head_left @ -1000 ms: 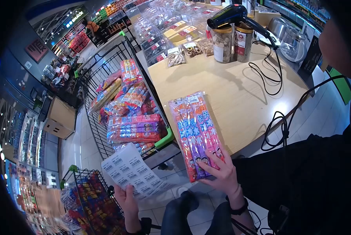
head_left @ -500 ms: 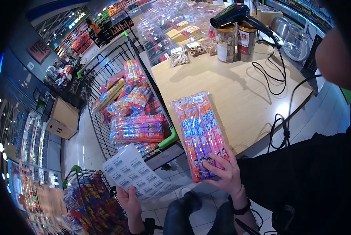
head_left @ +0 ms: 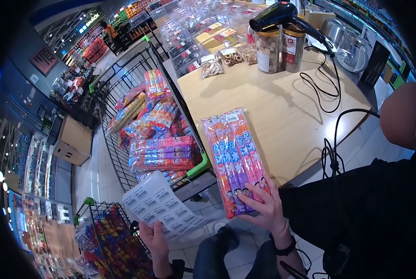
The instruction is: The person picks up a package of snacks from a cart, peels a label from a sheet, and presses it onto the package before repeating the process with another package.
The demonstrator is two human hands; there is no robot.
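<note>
My left hand point(head_left: 154, 236) pinches the lower edge of a white sheet of barcode labels point(head_left: 154, 201), which curves away to the right. My right hand point(head_left: 266, 207) grips the near end of a clear-wrapped pack of ice pops point(head_left: 236, 156), its fingers spread over the front. The tubes inside are orange, purple and pink. A white barcode label point(head_left: 232, 117) is on the far end of this pack, which rests against the front left edge of the wooden table point(head_left: 282, 139).
Left of the table stands a shopping cart point(head_left: 206, 160) holding several similar packs point(head_left: 161, 151). A second cart point(head_left: 91, 202) with colourful bags is nearer. On the table are a hair dryer point(head_left: 275, 17), two jars point(head_left: 267, 51) and bagged dried goods point(head_left: 211, 67). A black cable point(head_left: 340, 95) trails across it.
The pack has shifted slightly left and turned a little, with my right hand still on it. My left hand and the label sheet are almost where they were.
</note>
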